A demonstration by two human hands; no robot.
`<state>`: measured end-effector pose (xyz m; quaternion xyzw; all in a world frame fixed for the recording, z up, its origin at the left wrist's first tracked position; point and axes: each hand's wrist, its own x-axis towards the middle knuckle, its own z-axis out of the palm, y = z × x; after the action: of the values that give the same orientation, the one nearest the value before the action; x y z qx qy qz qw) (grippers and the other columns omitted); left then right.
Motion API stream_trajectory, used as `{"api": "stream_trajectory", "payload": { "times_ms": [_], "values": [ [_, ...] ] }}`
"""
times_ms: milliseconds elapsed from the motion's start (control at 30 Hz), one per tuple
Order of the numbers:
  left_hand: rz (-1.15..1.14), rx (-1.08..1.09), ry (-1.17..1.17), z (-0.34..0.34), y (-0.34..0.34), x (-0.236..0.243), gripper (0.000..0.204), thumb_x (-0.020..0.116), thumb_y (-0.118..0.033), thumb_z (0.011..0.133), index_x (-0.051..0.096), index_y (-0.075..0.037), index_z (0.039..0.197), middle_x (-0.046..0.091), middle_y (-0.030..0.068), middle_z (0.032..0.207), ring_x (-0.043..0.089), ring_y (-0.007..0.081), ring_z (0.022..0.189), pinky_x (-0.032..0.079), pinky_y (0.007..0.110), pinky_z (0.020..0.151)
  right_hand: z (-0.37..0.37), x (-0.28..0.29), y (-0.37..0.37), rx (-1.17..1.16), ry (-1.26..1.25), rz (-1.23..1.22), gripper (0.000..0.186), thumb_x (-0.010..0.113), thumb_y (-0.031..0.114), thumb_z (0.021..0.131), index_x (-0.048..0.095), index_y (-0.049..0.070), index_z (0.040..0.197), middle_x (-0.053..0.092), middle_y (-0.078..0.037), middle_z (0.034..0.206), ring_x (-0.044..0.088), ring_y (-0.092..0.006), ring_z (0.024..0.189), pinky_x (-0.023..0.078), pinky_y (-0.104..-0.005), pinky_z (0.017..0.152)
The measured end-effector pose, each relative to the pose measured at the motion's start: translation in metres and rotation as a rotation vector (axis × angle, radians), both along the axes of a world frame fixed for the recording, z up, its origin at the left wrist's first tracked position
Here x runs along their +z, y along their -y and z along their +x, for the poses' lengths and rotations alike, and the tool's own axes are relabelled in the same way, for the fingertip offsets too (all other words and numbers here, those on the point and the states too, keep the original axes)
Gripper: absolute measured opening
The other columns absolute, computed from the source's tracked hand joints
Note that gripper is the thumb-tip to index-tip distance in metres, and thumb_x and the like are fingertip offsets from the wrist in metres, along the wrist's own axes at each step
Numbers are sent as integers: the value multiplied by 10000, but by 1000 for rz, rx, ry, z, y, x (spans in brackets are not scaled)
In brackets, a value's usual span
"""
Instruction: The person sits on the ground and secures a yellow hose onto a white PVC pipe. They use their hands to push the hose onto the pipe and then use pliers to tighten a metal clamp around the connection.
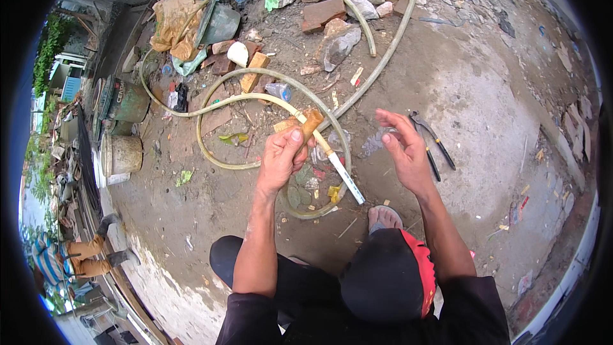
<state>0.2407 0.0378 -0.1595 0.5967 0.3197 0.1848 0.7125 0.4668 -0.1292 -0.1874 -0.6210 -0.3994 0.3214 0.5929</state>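
My left hand [283, 158] is closed in front of me, around a short brown tube-shaped piece [311, 122] whose kind I cannot make out. Right beside that piece runs a yellowish hose [255, 96], with a white plastic pipe [345, 179] joined to its end and slanting down to the right. Whether my fingers also grip the hose is hidden. My right hand [407, 153] is raised and open, thumb and fingers apart, with nothing in it. Close to its right, pliers [435, 144] with black and yellow handles lie on the ground.
A clear braided hose [389, 51] loops over the muddy ground. Broken bricks and stones [324, 15] are piled at the far side. Buckets [121, 155] stand at the left, and a sack [174, 25] lies beyond them. Another person [70, 257] is at the left edge.
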Motion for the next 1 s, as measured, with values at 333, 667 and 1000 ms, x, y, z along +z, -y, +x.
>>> {"api": "stream_trajectory", "payload": {
  "times_ms": [333,667,1000],
  "values": [
    [-324,61,311,-10,51,32,454,474,-409,1108,608,6,982,441,-32,572,348,49,453,301,215,428,-81,49,-59,522,-789,368,327,607,249,1061,633,-7,1263,706,-64,1167,662,-64,794,516,-193,586],
    [-253,64,199,6,69,2,443,481,-428,1106,606,-40,931,438,-53,562,347,29,422,281,213,401,-73,36,-42,246,-617,145,258,603,209,1057,660,-27,1145,732,-95,1053,674,-119,921,541,-267,782],
    [-89,600,277,51,104,-7,364,534,-378,1099,642,-77,924,463,-86,630,386,17,509,270,224,452,-90,50,-61,114,-646,44,379,517,273,1104,592,-42,1302,730,-138,1076,687,-182,1033,556,-305,902]
  ]
}}
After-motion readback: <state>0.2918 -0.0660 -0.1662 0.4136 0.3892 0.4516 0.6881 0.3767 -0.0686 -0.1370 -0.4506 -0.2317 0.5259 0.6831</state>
